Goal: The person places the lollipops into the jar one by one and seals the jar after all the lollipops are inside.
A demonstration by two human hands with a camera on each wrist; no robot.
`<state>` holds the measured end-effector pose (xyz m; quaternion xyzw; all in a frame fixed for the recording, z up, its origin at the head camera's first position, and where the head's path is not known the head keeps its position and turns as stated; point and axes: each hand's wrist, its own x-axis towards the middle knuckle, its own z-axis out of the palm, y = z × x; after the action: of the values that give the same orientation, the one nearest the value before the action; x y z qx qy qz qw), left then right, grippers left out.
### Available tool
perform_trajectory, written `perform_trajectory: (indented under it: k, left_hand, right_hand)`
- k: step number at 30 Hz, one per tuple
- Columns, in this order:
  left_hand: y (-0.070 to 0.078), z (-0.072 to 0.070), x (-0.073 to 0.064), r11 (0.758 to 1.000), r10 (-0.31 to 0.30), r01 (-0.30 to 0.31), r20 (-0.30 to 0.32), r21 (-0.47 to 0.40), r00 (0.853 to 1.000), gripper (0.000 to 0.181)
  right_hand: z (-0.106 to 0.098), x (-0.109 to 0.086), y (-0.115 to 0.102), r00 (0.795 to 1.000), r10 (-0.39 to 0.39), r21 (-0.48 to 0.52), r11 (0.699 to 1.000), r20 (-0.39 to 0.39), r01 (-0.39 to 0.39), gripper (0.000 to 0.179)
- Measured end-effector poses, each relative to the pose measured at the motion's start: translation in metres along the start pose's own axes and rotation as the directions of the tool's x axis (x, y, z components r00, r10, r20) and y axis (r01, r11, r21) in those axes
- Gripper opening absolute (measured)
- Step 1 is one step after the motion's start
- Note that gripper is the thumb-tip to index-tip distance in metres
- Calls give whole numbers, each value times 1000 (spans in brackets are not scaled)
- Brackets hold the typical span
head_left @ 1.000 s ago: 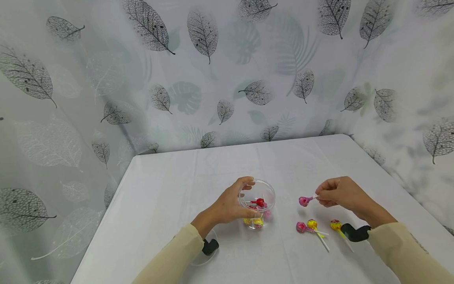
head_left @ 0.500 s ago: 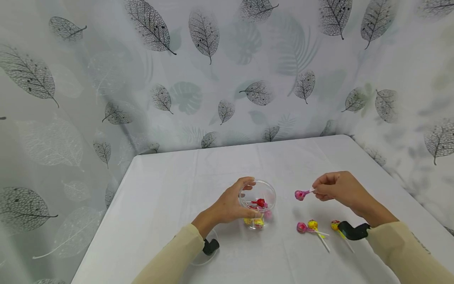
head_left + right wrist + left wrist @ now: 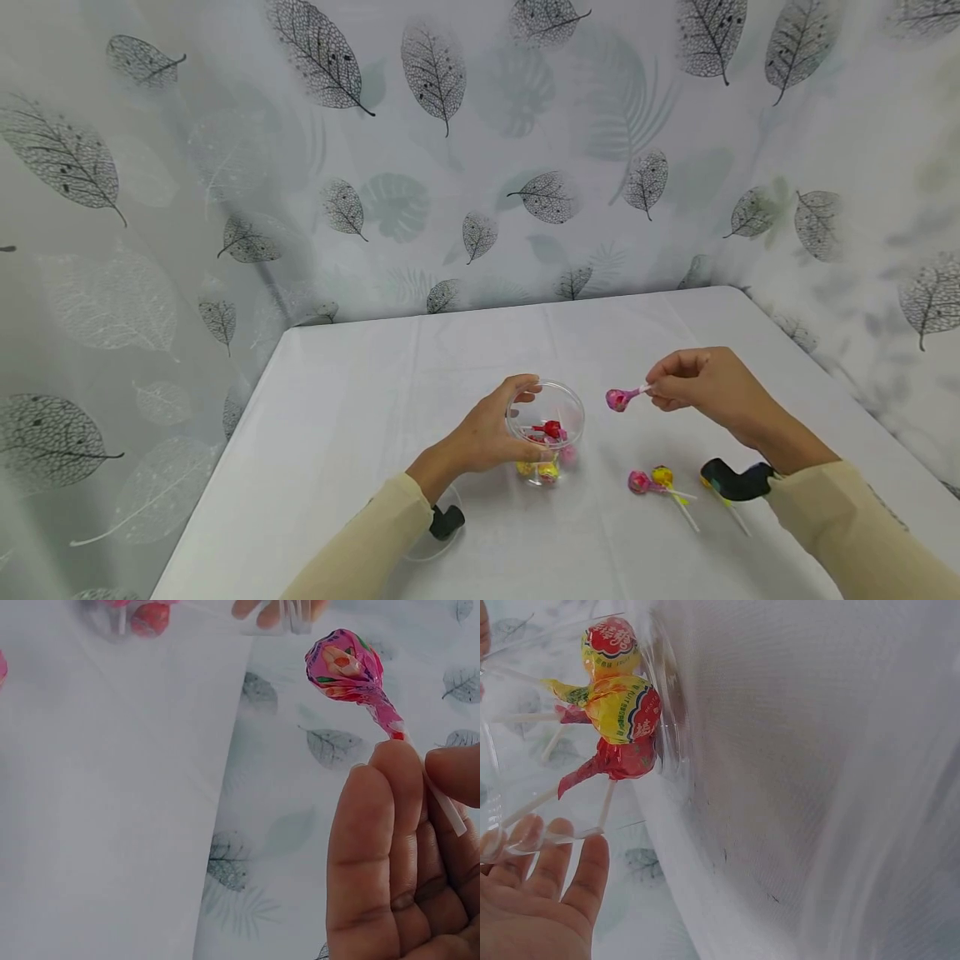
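My left hand (image 3: pixel 491 433) grips a clear plastic jar (image 3: pixel 567 406) around its side near the rim, thumb in front and fingers behind. Several lollipops in yellow, red and pink wrappers lie inside; a yellow lollipop (image 3: pixel 626 710) shows through the wall in the left wrist view. To the right, above the table, my right hand (image 3: pixel 701 387) pinches the white stick of a pink-wrapped lollipop (image 3: pixel 345 666) between thumb and fingers. Its candy end points left toward the jar, a short gap away.
On the white table (image 3: pixel 360 383) at the right lie another pink lollipop (image 3: pixel 639 482) and a yellow lollipop (image 3: pixel 662 476) with crossed sticks. Another lollipop (image 3: pixel 733 512) is partly hidden by the right wrist strap. A clear round lid (image 3: pixel 431 546) lies under the left wrist.
My right hand has moved left and slightly away from me with the pink lollipop, bringing it closer to the jar. The left hand and jar stay in place.
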<state>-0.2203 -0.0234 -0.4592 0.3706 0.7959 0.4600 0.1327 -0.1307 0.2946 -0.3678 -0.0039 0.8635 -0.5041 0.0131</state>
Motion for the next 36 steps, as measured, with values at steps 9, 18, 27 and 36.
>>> perform_trajectory:
  k: [9,18,27,36]
  left_hand:
    - [1,0,0,1000,-9,9,-1,9,1000,97]
    - [1,-1,0,999,-6,6,-3,43,1000,98]
    - [1,-1,-1,999,-15,15,-3,34,1000,96]
    - [1,0,-1,1000,-23,23,1,1,1000,99]
  right_hand:
    - [9,3,-14,1000,-29,6,1000,-7,29,23]
    - [22,7,-22,999,-53,44,998,15,52,20]
    - [35,11,-26,998,-53,59,997,39,50,19]
    - [44,12,-27,997,-55,66,997,60,51,15]
